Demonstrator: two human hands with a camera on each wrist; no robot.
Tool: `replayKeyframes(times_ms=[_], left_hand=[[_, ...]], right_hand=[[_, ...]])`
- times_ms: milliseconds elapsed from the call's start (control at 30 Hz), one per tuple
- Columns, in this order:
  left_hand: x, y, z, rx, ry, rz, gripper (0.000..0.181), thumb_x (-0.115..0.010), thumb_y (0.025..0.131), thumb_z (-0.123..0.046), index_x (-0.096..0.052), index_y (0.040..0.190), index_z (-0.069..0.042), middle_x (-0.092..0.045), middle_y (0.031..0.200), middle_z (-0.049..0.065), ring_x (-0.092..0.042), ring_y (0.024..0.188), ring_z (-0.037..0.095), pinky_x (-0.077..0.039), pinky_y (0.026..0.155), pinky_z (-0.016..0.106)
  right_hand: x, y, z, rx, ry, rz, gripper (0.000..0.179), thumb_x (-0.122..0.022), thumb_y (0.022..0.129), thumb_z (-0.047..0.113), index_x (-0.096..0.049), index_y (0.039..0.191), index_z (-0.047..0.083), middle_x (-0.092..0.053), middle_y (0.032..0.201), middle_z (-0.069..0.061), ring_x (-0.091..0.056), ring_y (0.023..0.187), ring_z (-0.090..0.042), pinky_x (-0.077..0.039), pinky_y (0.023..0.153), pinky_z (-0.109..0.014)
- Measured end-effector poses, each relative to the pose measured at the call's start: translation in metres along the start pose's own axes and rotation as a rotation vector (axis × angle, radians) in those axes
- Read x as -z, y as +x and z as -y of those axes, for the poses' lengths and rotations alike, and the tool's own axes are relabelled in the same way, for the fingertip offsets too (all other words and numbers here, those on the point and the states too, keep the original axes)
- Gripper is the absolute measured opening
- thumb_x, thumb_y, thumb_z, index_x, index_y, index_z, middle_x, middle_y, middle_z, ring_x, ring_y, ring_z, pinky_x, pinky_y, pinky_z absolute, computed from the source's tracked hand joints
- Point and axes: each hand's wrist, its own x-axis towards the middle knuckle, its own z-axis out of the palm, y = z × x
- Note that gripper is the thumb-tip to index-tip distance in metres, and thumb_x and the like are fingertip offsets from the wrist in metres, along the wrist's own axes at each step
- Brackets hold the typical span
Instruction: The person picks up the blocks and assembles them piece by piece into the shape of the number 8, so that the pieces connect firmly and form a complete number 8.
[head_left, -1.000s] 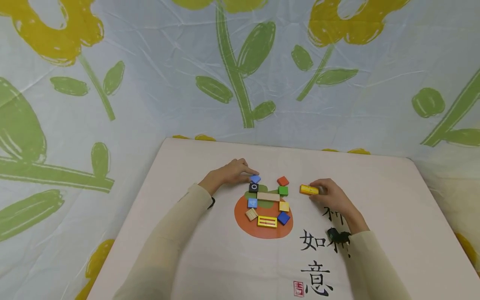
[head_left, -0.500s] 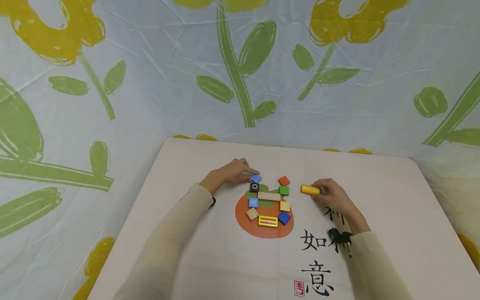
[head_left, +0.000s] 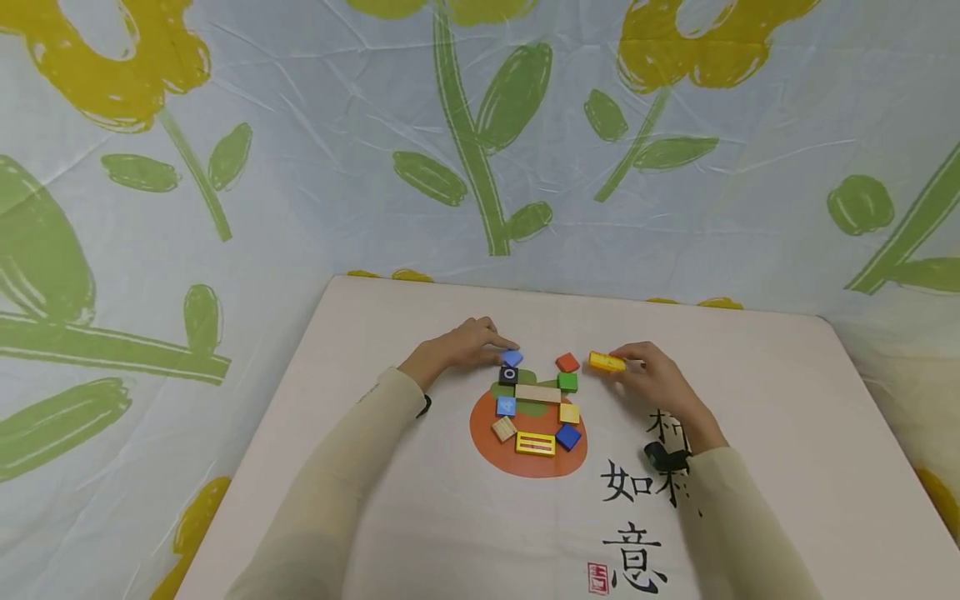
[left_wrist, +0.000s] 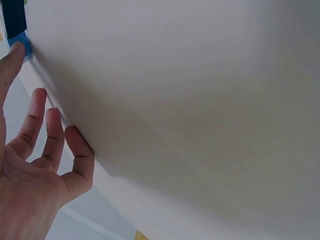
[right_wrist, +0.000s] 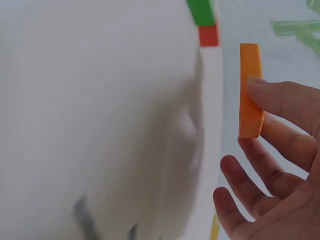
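Pinched in my right hand is a yellow oblong block, just right of a red block. In the right wrist view the thumb presses one face of this block, which looks orange there, and the other fingers lie loosely bent. My left hand holds a small blue block between thumb and forefinger, at the row's far left end. The left wrist view shows a fingertip on the blue block and the remaining fingers bent near the tabletop.
Below the blue block lies a black block; a green block lies below the red one. A long wooden block spans between them, with several more blocks curving beneath. The tablecloth bears printed writing; a flowered cloth hangs behind.
My right hand has moved away from me and to the left with the yellow block, bringing it closer to the red block. The left hand has stayed at the blue block.
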Motion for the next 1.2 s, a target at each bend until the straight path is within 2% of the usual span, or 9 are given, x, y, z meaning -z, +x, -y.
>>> replayKeyframes(times_ms=[367, 633, 900, 1200], left_hand=[[0.001, 0.0, -0.002, 0.01, 0.009, 0.005, 0.038, -0.063, 0.1, -0.029, -0.062, 0.139, -0.028, -0.055, 0.12, 0.009, -0.048, 0.102, 0.021, -0.039, 0.086, 0.034], [0.002, 0.002, -0.002, 0.034, 0.021, 0.031, 0.04, -0.063, 0.1, -0.031, -0.06, 0.14, -0.032, -0.055, 0.123, 0.008, -0.048, 0.104, 0.02, -0.04, 0.088, 0.034], [-0.001, 0.003, 0.002, 0.036, 0.021, 0.013, 0.039, -0.063, 0.1, -0.033, -0.061, 0.139, -0.033, -0.055, 0.122, 0.008, -0.049, 0.104, 0.02, -0.041, 0.088, 0.034], [0.001, 0.003, 0.002, 0.017, 0.032, 0.022, 0.04, -0.063, 0.1, -0.033, -0.06, 0.14, -0.032, -0.055, 0.123, 0.009, -0.049, 0.102, 0.021, -0.041, 0.087, 0.034]], right_hand=[[-0.017, 0.035, 0.032, 0.085, 0.031, 0.038, 0.028, -0.073, 0.091, 0.006, -0.069, 0.118, -0.001, -0.058, 0.124, -0.02, -0.05, 0.119, -0.039, -0.036, 0.1, -0.062], [-0.036, 0.058, 0.051, 0.071, 0.055, 0.087, 0.028, -0.071, 0.091, 0.005, -0.07, 0.118, 0.0, -0.057, 0.125, -0.021, -0.05, 0.119, -0.042, -0.037, 0.101, -0.062], [-0.051, 0.071, 0.054, 0.082, 0.034, 0.121, 0.029, -0.072, 0.088, 0.005, -0.071, 0.117, 0.0, -0.059, 0.122, -0.02, -0.052, 0.115, -0.04, -0.04, 0.1, -0.058], [-0.06, 0.076, 0.051, 0.037, 0.022, 0.146, 0.031, -0.074, 0.087, 0.009, -0.071, 0.117, -0.001, -0.059, 0.122, -0.019, -0.053, 0.113, -0.035, -0.043, 0.097, -0.055]])
